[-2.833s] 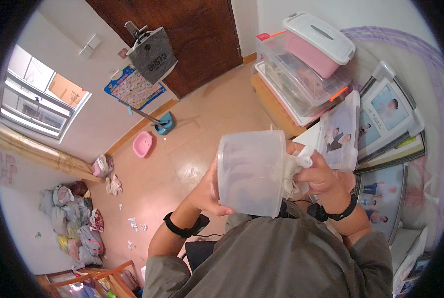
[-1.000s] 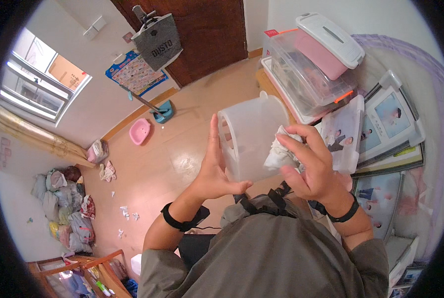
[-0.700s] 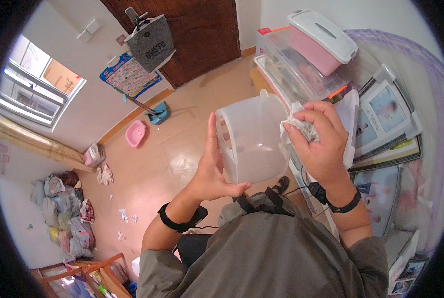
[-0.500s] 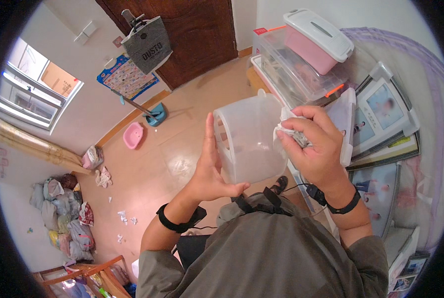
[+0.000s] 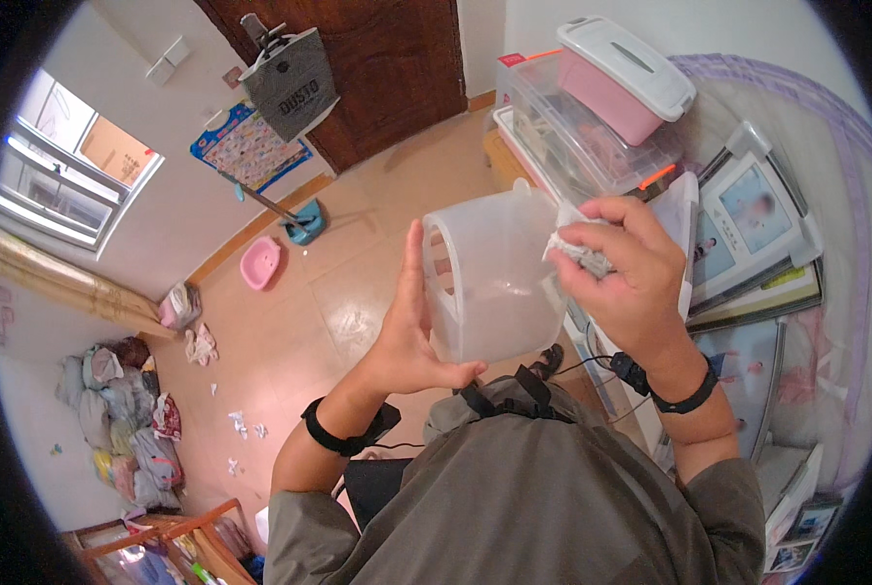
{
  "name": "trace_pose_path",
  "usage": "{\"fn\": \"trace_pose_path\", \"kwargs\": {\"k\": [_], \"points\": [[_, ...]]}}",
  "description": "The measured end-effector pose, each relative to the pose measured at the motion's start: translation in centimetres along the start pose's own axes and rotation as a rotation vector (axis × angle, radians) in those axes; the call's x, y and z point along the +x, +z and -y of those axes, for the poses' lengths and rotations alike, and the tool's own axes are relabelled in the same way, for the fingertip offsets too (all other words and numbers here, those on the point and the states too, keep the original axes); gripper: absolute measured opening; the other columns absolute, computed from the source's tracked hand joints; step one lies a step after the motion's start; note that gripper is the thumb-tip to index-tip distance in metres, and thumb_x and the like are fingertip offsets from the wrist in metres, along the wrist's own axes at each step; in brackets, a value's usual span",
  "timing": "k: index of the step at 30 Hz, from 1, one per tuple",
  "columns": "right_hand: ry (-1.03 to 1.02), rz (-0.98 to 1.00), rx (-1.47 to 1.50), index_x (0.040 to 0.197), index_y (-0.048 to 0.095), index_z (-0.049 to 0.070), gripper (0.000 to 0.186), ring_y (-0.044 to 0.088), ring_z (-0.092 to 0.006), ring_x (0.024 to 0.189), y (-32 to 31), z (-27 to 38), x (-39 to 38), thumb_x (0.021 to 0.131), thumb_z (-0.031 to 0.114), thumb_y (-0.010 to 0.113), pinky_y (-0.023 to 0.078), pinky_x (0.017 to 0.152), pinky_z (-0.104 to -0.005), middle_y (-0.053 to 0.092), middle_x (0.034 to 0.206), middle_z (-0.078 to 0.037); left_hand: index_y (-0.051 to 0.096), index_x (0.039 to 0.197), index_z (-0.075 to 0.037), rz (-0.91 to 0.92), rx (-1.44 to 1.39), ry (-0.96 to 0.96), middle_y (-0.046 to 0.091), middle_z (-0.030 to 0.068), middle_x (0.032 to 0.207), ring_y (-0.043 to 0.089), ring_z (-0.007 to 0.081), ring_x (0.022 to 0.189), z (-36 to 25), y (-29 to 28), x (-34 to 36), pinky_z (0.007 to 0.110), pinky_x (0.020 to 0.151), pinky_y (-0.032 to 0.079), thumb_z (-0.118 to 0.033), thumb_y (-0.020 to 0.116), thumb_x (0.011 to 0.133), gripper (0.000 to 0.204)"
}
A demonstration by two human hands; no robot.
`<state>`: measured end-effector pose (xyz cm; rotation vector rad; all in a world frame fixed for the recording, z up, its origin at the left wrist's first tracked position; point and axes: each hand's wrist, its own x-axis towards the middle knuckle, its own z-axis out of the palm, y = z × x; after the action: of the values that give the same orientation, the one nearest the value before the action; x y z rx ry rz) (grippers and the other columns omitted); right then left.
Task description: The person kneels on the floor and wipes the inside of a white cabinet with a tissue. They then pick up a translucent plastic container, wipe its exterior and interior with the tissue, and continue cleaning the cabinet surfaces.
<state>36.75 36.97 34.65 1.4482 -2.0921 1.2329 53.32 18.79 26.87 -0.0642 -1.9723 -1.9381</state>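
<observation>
A translucent white plastic container (image 5: 504, 278) lies on its side in the air in front of my body. My left hand (image 5: 411, 327) supports its left end, the palm against it, with the thumb below and the fingers stretched up along the edge. Through the cut-out at that end some fingers show. My right hand (image 5: 631, 268) pinches a crumpled white tissue (image 5: 580, 255) at the container's right end, close to its rim. Whether the tissue touches the plastic there I cannot tell.
Stacked plastic boxes, a pink one (image 5: 611, 93) on top, stand at the far right beside framed photos (image 5: 748, 210). On the floor are a pink basin (image 5: 260, 263), a blue dustpan (image 5: 306, 222) and scraps of tissue (image 5: 238, 422). Bagged bundles (image 5: 129, 409) line the left wall.
My right hand has drawn slightly right with the tissue, away from the container's end. The container has turned a little, and my left hand keeps its hold.
</observation>
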Motion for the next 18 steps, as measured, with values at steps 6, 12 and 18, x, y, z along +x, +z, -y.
{"fn": "trace_pose_path", "kwargs": {"k": [6,12,18], "points": [[-0.028,-0.003,-0.036,0.094,0.072,0.005,0.027,0.068,-0.0267,0.083,-0.7,0.1,0.7,0.069,0.003,0.081,0.054,0.071,-0.0333,0.067,0.097,-0.012,-0.017,0.157,-0.008,0.030,-0.017,-0.035,0.013,0.0174,0.161,0.030,0.0326,0.144,-0.6,-0.1,0.0,0.045,0.118,0.026,-0.012,0.085,0.058,0.142],[0.093,-0.187,0.019,0.097,0.070,0.002,0.021,0.066,-0.0211,0.090,-1.7,-2.3,2.0,0.078,0.004,0.078,0.051,0.081,-0.0301,0.068,0.097,-0.011,-0.018,0.157,-0.009,0.052,-0.116,-0.081,0.005,0.0170,0.165,0.015,0.0301,0.151,-1.3,0.0,-0.1,0.044,0.119,0.021,-0.015,0.087,0.059,0.143],[0.532,-0.068,0.702,0.098,0.061,0.001,0.017,0.061,-0.0111,0.095,-0.5,-3.3,-0.2,0.087,0.003,0.074,0.049,0.086,-0.0259,0.066,0.103,-0.007,-0.016,0.158,-0.013,0.022,-0.311,-0.178,0.003,0.0149,0.166,0.014,0.0301,0.152,-1.1,-0.1,0.0,0.045,0.120,0.020,-0.020,0.093,0.060,0.147]]}}
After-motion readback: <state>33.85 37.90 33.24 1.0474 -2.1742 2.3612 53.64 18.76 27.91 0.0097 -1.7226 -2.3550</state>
